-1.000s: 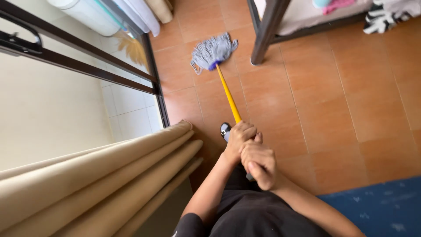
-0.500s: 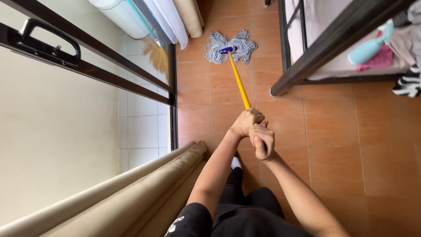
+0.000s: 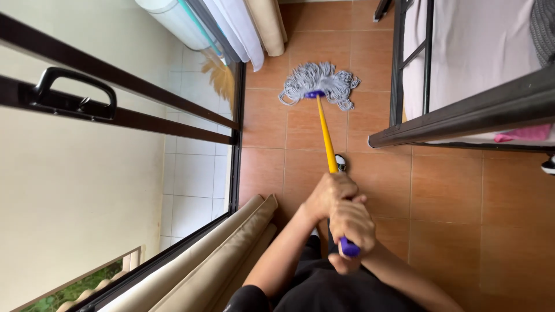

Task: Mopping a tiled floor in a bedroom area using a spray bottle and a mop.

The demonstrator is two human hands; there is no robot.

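A smooth, glossy yellow handle point(image 3: 325, 130) (seemingly plastic or coated metal) is seen at twelve o'clock, ended by a stringy grey yarn mop head point(image 3: 319, 84). Matt terracotta floor tiles point(image 3: 451, 202) are shown, dark painted metal bed frame point(image 3: 462, 118) at two o'clock, beige cloth curtain point(image 3: 231, 248) at seven.

The left hand point(image 3: 328, 195) and the right hand point(image 3: 351, 226) are covering the upper part of the yellow mop handle point(image 3: 325, 132), so only its purple end cap is showing below the right hand. Beside the handle, a shoe point(image 3: 340, 163) is peeking out, mostly hidden behind the hands. To the right of the handle, the bed frame point(image 3: 462, 118) is being cut off by the picture's edge. A dark thing at the right edge is too cut off to tell.
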